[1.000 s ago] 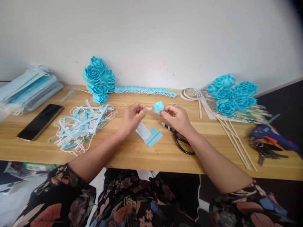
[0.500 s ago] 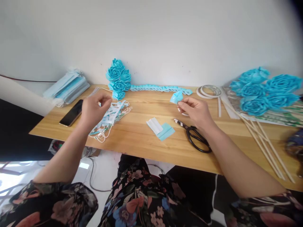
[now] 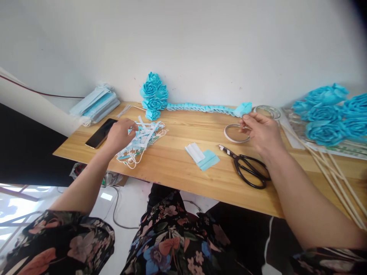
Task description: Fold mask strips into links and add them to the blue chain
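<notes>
My right hand (image 3: 262,130) pinches a folded light-blue mask-fabric petal (image 3: 243,109) between thumb and fingers, at the right end of a long row of similar blue petals (image 3: 197,108). Whether the petal touches the row I cannot tell. Just below that hand lies a roll of white tape (image 3: 227,135), partly hidden by the fingers. My left hand (image 3: 122,133) is at the edge of a pile of cut mask strips and ear loops (image 3: 143,137), its fingers loosely bent and apart, with nothing visible in them.
Black-handled scissors (image 3: 246,168) lie beside cut mask pieces (image 3: 202,156). A phone (image 3: 101,133) and stacked masks (image 3: 96,104) are at left. Blue fabric roses (image 3: 155,93) stand against the wall; more roses (image 3: 327,112) and wooden sticks (image 3: 338,183) lie right, near another tape roll (image 3: 268,111).
My right hand has moved right with the blue petal, to the end of the row, uncovering more of the tape roll. My left hand has come down toward the strips. The view has shifted left.
</notes>
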### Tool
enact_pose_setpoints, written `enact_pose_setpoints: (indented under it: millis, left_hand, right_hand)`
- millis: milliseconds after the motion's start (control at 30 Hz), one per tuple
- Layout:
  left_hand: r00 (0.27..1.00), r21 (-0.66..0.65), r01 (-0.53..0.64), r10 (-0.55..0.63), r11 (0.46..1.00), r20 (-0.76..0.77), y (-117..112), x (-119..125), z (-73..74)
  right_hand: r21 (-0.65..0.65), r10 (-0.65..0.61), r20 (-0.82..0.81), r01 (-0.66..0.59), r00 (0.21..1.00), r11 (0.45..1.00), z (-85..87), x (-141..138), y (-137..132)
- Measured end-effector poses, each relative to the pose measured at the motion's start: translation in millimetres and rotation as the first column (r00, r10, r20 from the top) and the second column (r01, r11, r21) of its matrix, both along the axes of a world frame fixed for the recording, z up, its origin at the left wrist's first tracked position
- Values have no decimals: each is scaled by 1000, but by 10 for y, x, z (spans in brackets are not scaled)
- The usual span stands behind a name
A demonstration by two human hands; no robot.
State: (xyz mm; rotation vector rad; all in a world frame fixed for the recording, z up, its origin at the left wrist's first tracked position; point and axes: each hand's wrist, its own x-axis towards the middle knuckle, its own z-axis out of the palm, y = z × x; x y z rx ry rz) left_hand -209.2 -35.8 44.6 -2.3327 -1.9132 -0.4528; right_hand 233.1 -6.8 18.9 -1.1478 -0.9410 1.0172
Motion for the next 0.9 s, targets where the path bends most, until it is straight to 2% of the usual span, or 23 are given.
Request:
enact_pose_setpoints:
  millis: [167,267,400,500,600,733,800,900]
  left_hand:
    - [996,22,58,-59,998,71,14,54,42]
    - [978,84,136,-147,987,145,36,283,118]
    - [916,98,302,-317,948,245,169,881,204]
    - [854,4,458,-441,889,274,348,1449,201]
    - [849,-109,511,-480,853,223,581,2011,124]
    - [838,-149,546,-536,825,103,932,2634,-58]
    - [849,-175,523,-528,834,24,1089,2857,-153]
    - [858,-203,488,-510,849,-67,1260,3060,-270]
  right_hand:
    - [3,-30,-17,30,999,1000,2,75,36]
    - [10,-67,-61,68,996,998,24,177,72]
    - [-3,-143,-128,144,981,990,47,340,126]
    - [-76,-155,-133,146,979,986,63,432,175]
    - [-157,-140,-118,121,983,980,93,497,253]
    - [-216,-66,-89,45,994,975,109,547,388]
    - [-242,-62,-107,34,992,970,83,550,445]
    - [-288,-113,-151,66,982,955,13,538,492]
